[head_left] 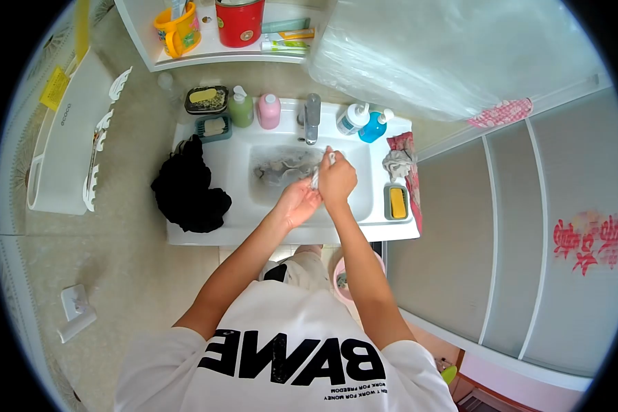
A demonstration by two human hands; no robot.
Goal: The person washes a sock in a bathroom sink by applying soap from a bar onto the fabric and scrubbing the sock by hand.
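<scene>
Over the right part of the white sink (360,196), my right hand (338,177) is closed round a small white cloth (316,177), an end of which pokes out above the fist. My left hand (299,200) is just below and to the left, palm up, its fingertips at the cloth's lower end; whether they grip it is hard to tell. In the basin, greyish wet cloth (281,170) lies in sudsy water. The faucet (312,118) stands behind my hands.
Black cloth (191,189) is heaped on the left rim. A green bottle (240,108), pink bottle (269,112), white bottle (353,119) and blue bottle (373,128) line the back. A yellow soap (397,203) sits at right. Clear plastic (419,55) hangs above.
</scene>
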